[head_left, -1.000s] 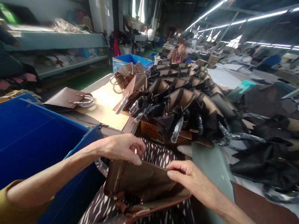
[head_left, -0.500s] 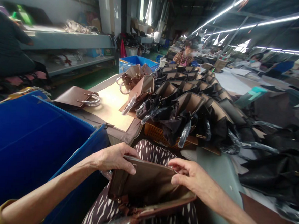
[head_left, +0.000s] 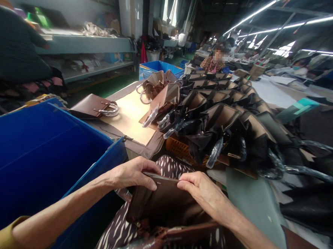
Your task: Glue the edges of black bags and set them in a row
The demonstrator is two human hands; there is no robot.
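A brown handbag [head_left: 170,201] lies on my lap with its mouth open towards me, its lining showing. My left hand [head_left: 138,173] pinches the far rim near the left corner, thumb inside. On the same rim, near its middle, my right hand [head_left: 199,188] pinches the edge between thumb and fingers. A plastic-wrapped handle [head_left: 139,248] hangs at the bag's near side. The lower inside of the bag is in shadow.
At my left stands a large blue bin [head_left: 41,147]. Ahead, many black and brown bags [head_left: 223,116] crowd the table, some over an orange crate [head_left: 182,150]. Another brown handbag [head_left: 90,106] lies by a tan board [head_left: 133,111]. A co-worker [head_left: 215,60] sits beyond; another person [head_left: 13,47] is at left.
My right hand has moved left along the far rim, closing its fingers on the edge. The left hand keeps its hold. The whole view has shifted slightly.
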